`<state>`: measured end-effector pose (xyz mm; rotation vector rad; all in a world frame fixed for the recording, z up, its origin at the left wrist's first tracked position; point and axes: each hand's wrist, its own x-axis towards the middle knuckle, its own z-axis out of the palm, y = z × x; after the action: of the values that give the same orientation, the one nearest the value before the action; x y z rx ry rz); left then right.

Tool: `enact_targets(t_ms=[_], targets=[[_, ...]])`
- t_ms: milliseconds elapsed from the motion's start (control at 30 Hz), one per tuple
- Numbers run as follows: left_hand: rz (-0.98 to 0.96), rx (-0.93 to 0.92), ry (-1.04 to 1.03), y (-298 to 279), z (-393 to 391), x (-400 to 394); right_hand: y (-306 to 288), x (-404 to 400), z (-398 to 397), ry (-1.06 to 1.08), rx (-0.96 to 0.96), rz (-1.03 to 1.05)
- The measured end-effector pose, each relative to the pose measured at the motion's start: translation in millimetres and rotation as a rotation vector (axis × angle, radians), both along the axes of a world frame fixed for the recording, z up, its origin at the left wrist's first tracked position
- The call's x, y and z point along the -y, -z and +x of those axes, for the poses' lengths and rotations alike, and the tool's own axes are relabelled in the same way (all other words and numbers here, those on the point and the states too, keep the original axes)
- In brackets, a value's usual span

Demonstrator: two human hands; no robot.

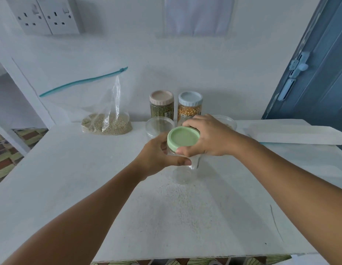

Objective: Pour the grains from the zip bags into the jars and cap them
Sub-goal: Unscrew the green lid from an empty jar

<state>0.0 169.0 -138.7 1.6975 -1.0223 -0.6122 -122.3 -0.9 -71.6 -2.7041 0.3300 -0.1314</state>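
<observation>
On the table (pixel 70 178), both hands hold an upright clear jar (pixel 185 173), green lid (pixel 183 136) up.

My left hand (pixel 156 155) and right hand (pixel 204 136) meet on a jar (pixel 185 169) standing mid-worktop (pixel 70 178), its lid (pixel 183 137) on top. Behind it sit two open jars (pixel 159 127), and behind those, against the wall, two capped jars (pixel 161 105) side by side. A zip bag (pixel 107 111) of grain stands at back left. A flat box (pixel 296 133) lies right.
</observation>
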Motion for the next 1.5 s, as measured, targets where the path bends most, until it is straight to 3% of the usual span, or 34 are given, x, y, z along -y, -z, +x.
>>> enact_targets(t_ms=[167, 433, 600, 667, 800, 867, 967, 1033, 1167, 1333, 1500], targets=[[0.012, -0.025, 0.048, -3, -2, 1, -20, 8, -2, -0.037, -0.227, 0.035], [0.015, 0.056, -0.037, -9, -4, -4, -19, 3, 5, -0.008, -0.142, 0.008], [0.035, 0.048, -0.053, -8, 1, -5, -38, 4, 0, -0.16, -0.279, -0.037], [0.04, 0.041, -0.046, -6, 3, -6, -44, 3, -2, -0.114, -0.315, -0.059], [0.037, 0.04, -0.035, -6, 2, -5, -29, -9, 1, 0.029, -0.191, -0.289], [0.033, 0.046, -0.039, -7, 3, -6, -25, -9, 3, -0.029, -0.161, -0.199], [0.044, 0.048, -0.032, -7, 4, -6, -40, -2, -2, -0.154, -0.276, -0.031], [0.049, 0.042, -0.023, -7, 3, -5, -44, -3, -4, -0.119, -0.257, -0.027], [0.037, 0.019, -0.015, -7, 3, -6, -32, -14, 0, 0.025, -0.181, -0.262], [0.036, 0.032, -0.022, -4, 5, -5, -43, -9, -9, -0.158, -0.234, 0.078], [0.019, 0.023, -0.014, -3, 6, -6, -28, -16, -1, 0.014, -0.185, -0.172]])
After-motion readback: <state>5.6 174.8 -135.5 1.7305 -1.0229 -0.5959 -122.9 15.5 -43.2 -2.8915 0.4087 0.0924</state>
